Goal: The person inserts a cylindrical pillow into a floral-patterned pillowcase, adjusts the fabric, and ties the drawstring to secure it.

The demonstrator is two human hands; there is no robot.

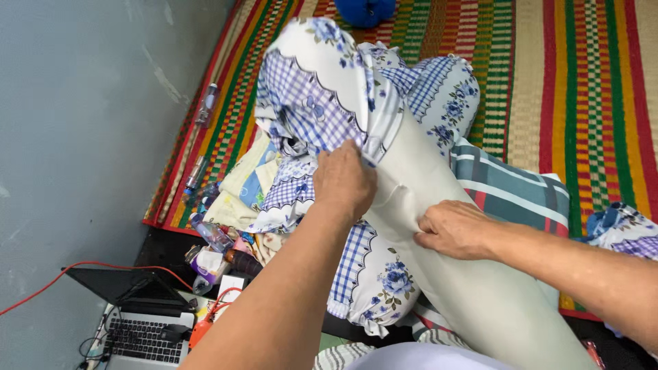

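While the left hand [345,179] is gripping the blue-checked floral fabric cover [322,96], right hand [454,229] is pinching one long cream bolster pillow [473,274], two clear plastic bottles [205,104] lying along the striped woven mat [582,89] edge.

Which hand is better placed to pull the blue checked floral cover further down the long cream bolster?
Left hand, probably: it already grips the blue checked floral cover edge; the right hand pinches the long cream bolster lower down.
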